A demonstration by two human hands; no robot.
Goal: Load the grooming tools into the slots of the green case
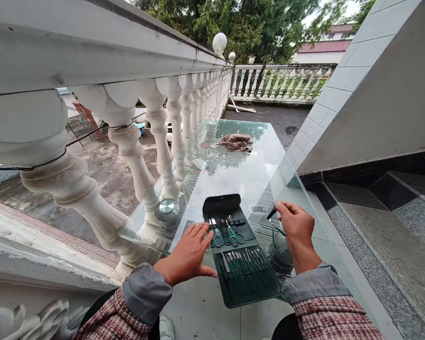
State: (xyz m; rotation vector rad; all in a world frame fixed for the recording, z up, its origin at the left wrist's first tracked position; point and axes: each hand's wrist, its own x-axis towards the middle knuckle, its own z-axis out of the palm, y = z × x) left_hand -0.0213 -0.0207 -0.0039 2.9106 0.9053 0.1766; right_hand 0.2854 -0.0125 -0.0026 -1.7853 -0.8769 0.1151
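Green case (231, 292) lies between spread left grip (188, 254) and right grip (297, 227) pinching black item (271, 213).

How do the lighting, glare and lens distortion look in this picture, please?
Head view: soft light, no hard shadows evident; head view: pale glare and leafy reflections on the glass tabletop; head view: railing stretched large towards the left edge; head view: kit fairly crisp, its finest details too small to judge.

Outdoor terrace (285, 122): white balustrade (175, 111), trees (248, 30) beyond
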